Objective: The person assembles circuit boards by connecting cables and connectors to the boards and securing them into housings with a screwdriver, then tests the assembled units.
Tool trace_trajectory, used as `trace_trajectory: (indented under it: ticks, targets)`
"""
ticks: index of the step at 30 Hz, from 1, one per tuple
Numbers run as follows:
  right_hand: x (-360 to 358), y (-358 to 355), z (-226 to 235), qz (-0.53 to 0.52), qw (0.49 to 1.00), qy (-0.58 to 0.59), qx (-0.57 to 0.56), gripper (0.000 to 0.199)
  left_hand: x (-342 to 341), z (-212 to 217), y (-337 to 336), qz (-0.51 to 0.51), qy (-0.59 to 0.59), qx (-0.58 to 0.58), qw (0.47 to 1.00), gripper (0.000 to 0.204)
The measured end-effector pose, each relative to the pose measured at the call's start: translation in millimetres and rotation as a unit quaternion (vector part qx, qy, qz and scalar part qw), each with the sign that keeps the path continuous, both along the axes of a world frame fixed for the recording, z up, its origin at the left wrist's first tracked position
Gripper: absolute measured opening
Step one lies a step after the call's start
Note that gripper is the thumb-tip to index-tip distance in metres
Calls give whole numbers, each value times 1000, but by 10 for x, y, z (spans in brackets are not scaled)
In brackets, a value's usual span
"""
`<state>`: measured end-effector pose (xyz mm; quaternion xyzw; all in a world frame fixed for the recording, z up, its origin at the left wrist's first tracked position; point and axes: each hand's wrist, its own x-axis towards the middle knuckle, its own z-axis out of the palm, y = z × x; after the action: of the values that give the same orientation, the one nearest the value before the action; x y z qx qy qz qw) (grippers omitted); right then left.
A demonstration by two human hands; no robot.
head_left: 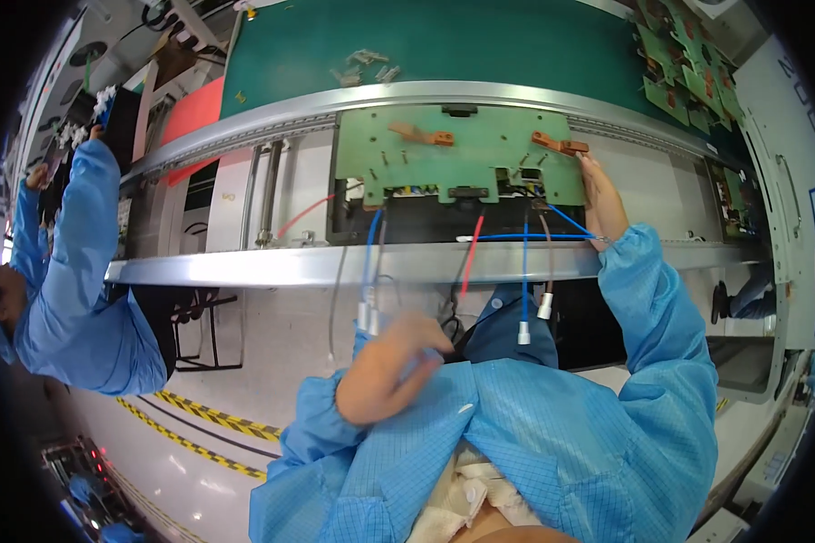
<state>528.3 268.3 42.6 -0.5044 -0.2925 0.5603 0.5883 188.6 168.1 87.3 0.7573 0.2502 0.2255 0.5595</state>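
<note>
My right hand (604,201) lies at the right edge of a green plate (480,172), its fingers stretched along that edge and their tips beside a copper-coloured clamp (561,145). A second such clamp (423,136) sits on the plate's left half. Below the plate shows a black tray (426,226) with circuit parts in it. Blue wires (525,299), a brown wire (550,258) and a red wire (472,258) hang over the front rail, some ending in white connectors (523,333). My left hand (394,366) is raised before my chest, near the left-hand wires; motion smears its fingers.
A metal front rail (335,270) runs between me and the tray. Behind the conveyor, small pale parts (367,59) lie on a green mat (480,45). Green boards (688,68) are gathered at the far right. A co-worker in a blue sleeve (86,208) works at the left.
</note>
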Motion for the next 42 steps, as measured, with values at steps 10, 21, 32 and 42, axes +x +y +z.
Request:
trace_trajectory:
  ticks: [10,21,32,42]
  targets:
    - [345,-243,-265,1,987,-103,123,57,871,-262,103,341,134,198,909,63]
    - [-13,-690,189,103,795,-522,291,63,1225,-192,389,257,83,367,890,30]
    - [-226,-398,187,45,756,-556,342,21,1477,-32,577,282,37,397,873,17]
    - [-186,-102,250,56,809,-525,257,16,1653,121,1098,293,9,349,890,7]
